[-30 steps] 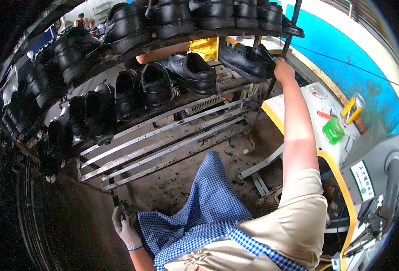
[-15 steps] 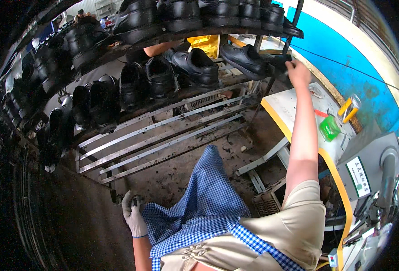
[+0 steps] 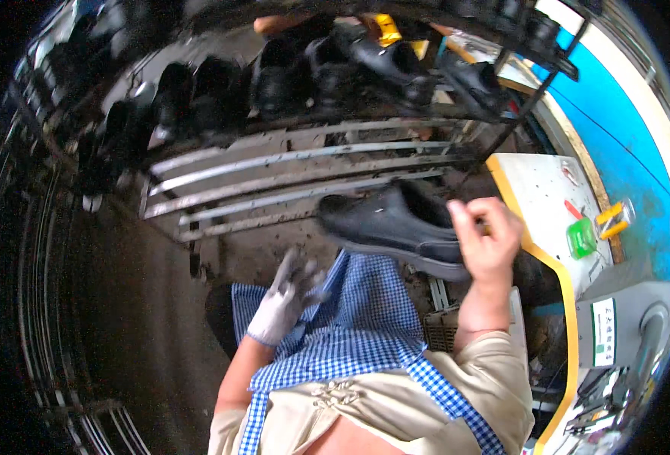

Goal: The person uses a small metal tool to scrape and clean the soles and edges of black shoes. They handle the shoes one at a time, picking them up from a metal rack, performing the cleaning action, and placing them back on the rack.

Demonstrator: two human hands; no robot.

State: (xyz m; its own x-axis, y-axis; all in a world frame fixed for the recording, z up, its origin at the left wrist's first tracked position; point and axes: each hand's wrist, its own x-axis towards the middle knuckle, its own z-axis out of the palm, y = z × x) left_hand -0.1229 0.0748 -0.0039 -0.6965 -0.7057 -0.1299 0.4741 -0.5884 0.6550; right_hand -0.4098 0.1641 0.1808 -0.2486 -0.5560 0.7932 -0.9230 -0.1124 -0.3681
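Observation:
My bare right hand (image 3: 492, 241) grips a black shoe (image 3: 395, 227) at its heel end, out in front of my apron. The shoe's toe points left and its opening faces up. My left hand (image 3: 284, 296) wears a grey-white glove with dark fingertips. Its fingers are spread, slightly blurred, below the toe of the shoe and holding nothing. Behind, a row of black shoes (image 3: 278, 80) stands on the rack's shelf; one slip-on shoe (image 3: 471, 83) sits near its right end.
Metal rails (image 3: 263, 161) run across the lower rack. On my right is a white worktable (image 3: 528, 178) with a yellow edge, carrying a green container (image 3: 580, 238) and a yellow-striped clear jar (image 3: 614, 220). A grey machine (image 3: 627, 303) stands nearer.
My right hand has come back from the right end of the rack towards me, with the black shoe in it. My gloved left hand has risen and moved right, its fingers opening.

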